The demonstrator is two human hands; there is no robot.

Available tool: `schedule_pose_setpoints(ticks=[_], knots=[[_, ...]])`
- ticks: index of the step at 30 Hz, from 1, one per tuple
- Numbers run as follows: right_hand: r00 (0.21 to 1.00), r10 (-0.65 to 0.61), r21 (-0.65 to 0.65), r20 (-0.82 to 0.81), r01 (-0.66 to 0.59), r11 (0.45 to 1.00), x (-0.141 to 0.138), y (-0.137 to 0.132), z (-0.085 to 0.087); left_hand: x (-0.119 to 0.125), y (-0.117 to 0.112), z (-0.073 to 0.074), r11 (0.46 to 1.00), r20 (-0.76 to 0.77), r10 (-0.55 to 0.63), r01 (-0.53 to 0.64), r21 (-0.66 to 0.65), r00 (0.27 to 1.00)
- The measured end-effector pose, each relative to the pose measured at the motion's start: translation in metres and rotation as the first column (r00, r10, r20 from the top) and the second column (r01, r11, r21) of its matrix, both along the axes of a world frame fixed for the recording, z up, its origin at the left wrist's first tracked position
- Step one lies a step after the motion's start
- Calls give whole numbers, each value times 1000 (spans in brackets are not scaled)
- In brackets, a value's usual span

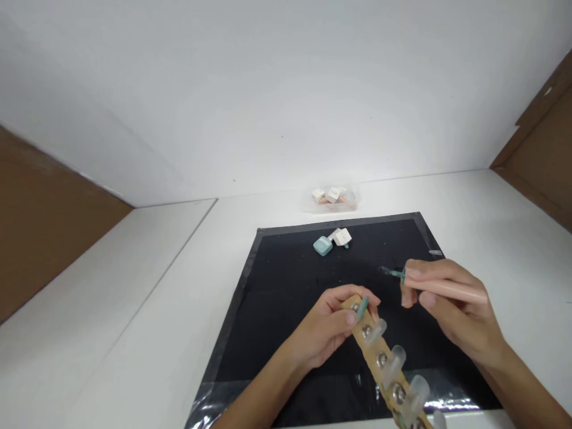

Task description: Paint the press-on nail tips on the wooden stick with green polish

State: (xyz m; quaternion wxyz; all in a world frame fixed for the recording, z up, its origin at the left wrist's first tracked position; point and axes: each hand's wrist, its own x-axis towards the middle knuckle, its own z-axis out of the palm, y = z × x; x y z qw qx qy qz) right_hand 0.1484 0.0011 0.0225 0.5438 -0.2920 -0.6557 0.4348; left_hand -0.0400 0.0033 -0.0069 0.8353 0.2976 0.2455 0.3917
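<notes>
My left hand [328, 325] is closed around the upper end of a wooden strip [373, 357] that slants down toward me. Round metal studs run along it, and several clear nail tips [392, 363] stick out from its side. At the top end is a green nail tip [363, 307], right by my left thumb. Off to the right, my right hand [456, 304] pinches a nail polish brush [447, 288] by its long pale pink handle. Its dark green bristles point left, apart from the strip. The strip's lower end leaves the picture.
On the black mat [286, 268] lie a teal rounded piece [322, 245] and a white block [343, 237], close together. Behind the mat, a clear tray [330, 207] holds several white-topped pieces. A loose clear nail tip [435, 252] lies at the mat's right edge. White walls stand behind.
</notes>
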Motion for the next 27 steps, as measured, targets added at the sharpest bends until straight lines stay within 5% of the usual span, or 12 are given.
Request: schedule_pose_setpoints(ticks=[13,22,27], knots=[[981,191,-158,-37,-195,968,-11,-4,3,4,0,-1,1000,-47,10,-10,0,999],[986,164,-150,12,-160,976,-12,-3,4,5,1,3,999,-69,26,-28,-17,997],[997,43,-128,67,-34,991,-8,-3,2,4,1,3,1000,-50,12,-12,1,999]])
